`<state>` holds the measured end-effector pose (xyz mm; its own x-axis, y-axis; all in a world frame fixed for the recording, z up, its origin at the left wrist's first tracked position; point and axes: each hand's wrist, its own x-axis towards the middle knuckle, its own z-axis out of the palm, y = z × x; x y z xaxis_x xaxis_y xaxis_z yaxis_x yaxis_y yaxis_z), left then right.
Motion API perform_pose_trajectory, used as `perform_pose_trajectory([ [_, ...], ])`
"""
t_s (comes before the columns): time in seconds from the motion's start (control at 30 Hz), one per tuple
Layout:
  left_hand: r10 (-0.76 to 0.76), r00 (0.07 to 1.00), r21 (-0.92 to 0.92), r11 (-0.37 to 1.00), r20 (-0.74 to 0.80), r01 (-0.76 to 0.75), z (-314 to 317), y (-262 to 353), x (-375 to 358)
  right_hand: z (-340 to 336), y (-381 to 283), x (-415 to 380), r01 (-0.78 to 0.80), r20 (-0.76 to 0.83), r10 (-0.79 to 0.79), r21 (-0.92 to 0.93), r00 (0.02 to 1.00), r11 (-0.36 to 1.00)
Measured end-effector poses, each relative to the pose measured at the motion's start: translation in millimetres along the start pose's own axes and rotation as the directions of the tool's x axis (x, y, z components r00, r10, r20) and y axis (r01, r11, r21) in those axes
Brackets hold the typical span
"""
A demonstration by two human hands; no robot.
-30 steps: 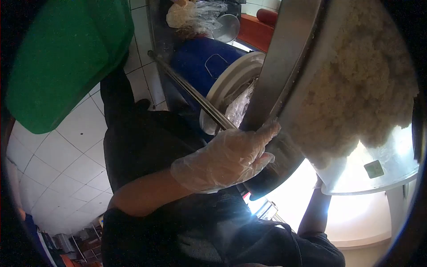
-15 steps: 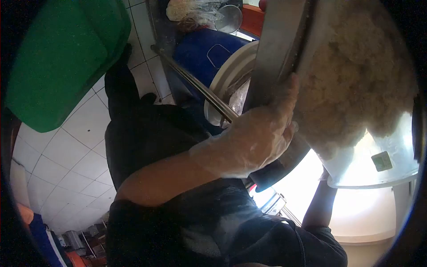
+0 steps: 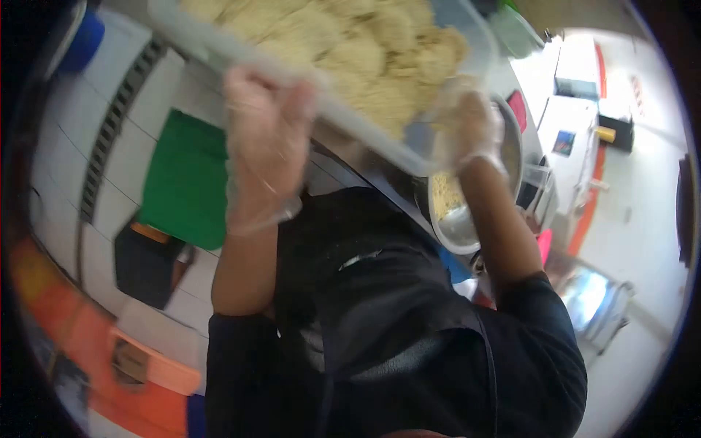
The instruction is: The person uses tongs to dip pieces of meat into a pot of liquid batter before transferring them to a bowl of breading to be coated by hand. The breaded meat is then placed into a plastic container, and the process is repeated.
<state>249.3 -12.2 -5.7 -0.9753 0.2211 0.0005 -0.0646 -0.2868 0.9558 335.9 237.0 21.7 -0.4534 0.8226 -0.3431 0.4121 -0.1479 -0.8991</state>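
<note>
The clear plastic tub (image 3: 380, 142) is held up in front of the person's body, tilted in the view, with its far side running out of the picture. Inside it lies a mass of pale yellow dough-like lumps (image 3: 350, 55), heaped across most of the tub and leaving some of the floor bare toward its right end.

The right hand (image 3: 467, 131), in a thin see-through glove, is at the tub's near right corner. Its fingers are bent over the rim there and grasp the wall, so that this corner lies within them; motion blur softens their outline. The left hand (image 3: 266, 139), gloved likewise, is at the tub's near long wall, to the left of its middle. Its fingers are partly curled, with the tips against the outer face of that wall and the lumps beyond them on the other side; whether they close around the edge, I cannot tell.

Beneath the tub's near wall a strip of worktop (image 3: 358, 157) shows. Just beyond the tub's right corner is a round metal bowl (image 3: 461, 235) with yellowish bits (image 3: 445, 193) in it, partly covered by the right forearm. A pale green container (image 3: 517, 33) is right of the tub's far end. Below and left of the tub is a flat green piece (image 3: 186, 182), well apart from it, above the tiled floor (image 3: 164, 95).
</note>
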Motion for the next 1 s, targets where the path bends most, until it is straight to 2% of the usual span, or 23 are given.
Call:
perform_pose_trajectory([
  [0.03, -0.067, 0.995, 0.346, 0.934, -0.080, 0.091, 7.1, 6.1, 12.1, 5.8, 5.8, -13.6, -0.007, 0.027, 0.004, 0.096, 1.000, 0.995],
  [0.07, -0.073, 0.979, 0.642, 0.745, -0.190, 0.180, 11.5, 8.3, 22.7, 4.7, 13.8, -21.1, -0.014, 0.060, 0.003, 0.192, 0.998, 0.981],
  [0.1, -0.002, 0.974, 0.651, 0.743, -0.228, 0.154, 5.1, -1.7, 36.4, 1.2, 39.3, -32.2, 0.437, 0.093, -0.451, -0.479, 0.888, 0.761],
  [0.13, 0.069, 0.962, 0.658, 0.742, -0.265, 0.128, -4.9, -10.0, 52.8, 1.2, 60.8, -48.0, 0.525, 0.382, -0.669, -0.851, 0.638, 0.015],
  [0.17, -0.020, 0.961, 0.494, 0.855, -0.275, 0.159, -37.0, 2.7, 67.7, 33.7, 50.7, -88.5, 0.534, 0.148, -0.515, -0.311, 0.845, 0.786],
  [0.2, -0.125, 0.956, 0.319, 0.924, -0.264, 0.209, -51.5, 8.9, 80.1, 43.3, 42.6, -110.3, 0.090, 0.180, -0.212, 0.522, 0.960, 0.848],
  [0.23, -0.109, 0.968, 0.370, 0.910, -0.224, 0.188, -60.1, 16.3, 96.6, 32.7, 43.4, -118.3, 0.073, 0.332, -0.220, 0.403, 0.917, 0.912],
  [0.27, -0.201, 0.963, 0.420, 0.870, -0.178, 0.259, -69.2, 31.7, 115.3, 25.3, 37.0, -124.6, 0.071, 0.475, -0.199, 0.273, 0.857, 0.959],
  [0.3, -0.296, 0.943, 0.479, 0.812, -0.153, 0.333, -80.2, 38.1, 130.8, 4.2, 24.7, -115.4, -0.080, 0.764, 0.012, 0.053, 0.646, 0.995],
  [0.33, -0.297, 0.944, 0.535, 0.780, -0.141, 0.325, -94.6, 40.8, 149.5, -12.6, 29.4, -112.6, -0.126, 0.762, 0.006, 0.100, 0.648, 0.987],
  [0.37, -0.291, 0.952, 0.544, 0.785, -0.099, 0.297, -109.5, 40.7, 171.6, -26.2, 37.0, -109.5, 0.143, 0.772, -0.166, 0.098, 0.614, 0.985],
  [0.4, -0.289, 0.956, 0.541, 0.796, -0.058, 0.273, -123.9, 26.9, 185.1, -36.5, 58.3, -104.3, 0.410, 0.777, -0.320, 0.088, 0.542, 0.908],
  [0.43, -0.362, 0.932, 0.507, 0.806, 0.014, 0.305, -123.9, 30.5, 193.5, -55.2, 61.6, -95.0, 0.327, 0.804, -0.304, 0.145, 0.512, 0.934],
  [0.47, -0.365, 0.931, 0.552, 0.780, 0.019, 0.295, -118.2, 40.5, 196.8, -76.9, 62.6, -87.8, 0.247, 0.831, -0.297, 0.199, 0.471, 0.948],
  [0.53, -0.375, 0.927, 0.667, 0.687, -0.014, 0.288, -100.6, 49.2, 204.1, -110.1, 84.4, -76.1, 0.166, 0.817, -0.295, 0.244, 0.496, 0.955],
  [0.57, -0.358, 0.932, 0.700, 0.652, -0.055, 0.292, -77.4, 52.5, 199.0, -117.2, 102.8, -77.4, 0.190, 0.766, -0.347, 0.290, 0.542, 0.938],
  [0.63, -0.350, 0.933, 0.755, 0.589, -0.083, 0.288, -86.6, 51.2, 217.9, -114.6, 141.5, -83.7, 0.209, 0.691, -0.417, 0.368, 0.591, 0.906],
  [0.77, -0.301, 0.946, 0.851, 0.459, -0.122, 0.256, -97.1, 60.9, 230.1, -93.2, 185.9, -85.3, -0.019, 0.763, -0.381, 0.457, 0.521, 0.889],
  [0.8, -0.288, 0.947, 0.869, 0.422, -0.142, 0.258, -93.4, 66.6, 229.6, -90.0, 191.0, -80.3, -0.055, 0.788, -0.324, 0.411, 0.524, 0.910],
  [0.83, -0.301, 0.929, 0.849, 0.413, -0.215, 0.330, -89.0, 67.6, 233.0, -87.7, 195.0, -75.2, -0.085, 0.809, -0.265, 0.359, 0.525, 0.929],
  [0.87, -0.316, 0.905, 0.819, 0.410, -0.285, 0.401, -82.1, 64.6, 233.0, -87.2, 198.3, -69.8, -0.107, 0.815, -0.272, 0.375, 0.512, 0.921],
  [0.9, -0.203, 0.933, 0.909, 0.241, -0.296, 0.341, -54.7, 52.5, 218.0, -87.7, 201.0, -64.6, -0.100, 0.823, -0.253, 0.348, 0.509, 0.932],
  [1.0, -0.207, 0.919, 0.900, 0.218, -0.335, 0.377, -45.1, 50.7, 220.9, -83.8, 214.8, -66.5, -0.062, 0.809, -0.268, 0.350, 0.522, 0.935],
])
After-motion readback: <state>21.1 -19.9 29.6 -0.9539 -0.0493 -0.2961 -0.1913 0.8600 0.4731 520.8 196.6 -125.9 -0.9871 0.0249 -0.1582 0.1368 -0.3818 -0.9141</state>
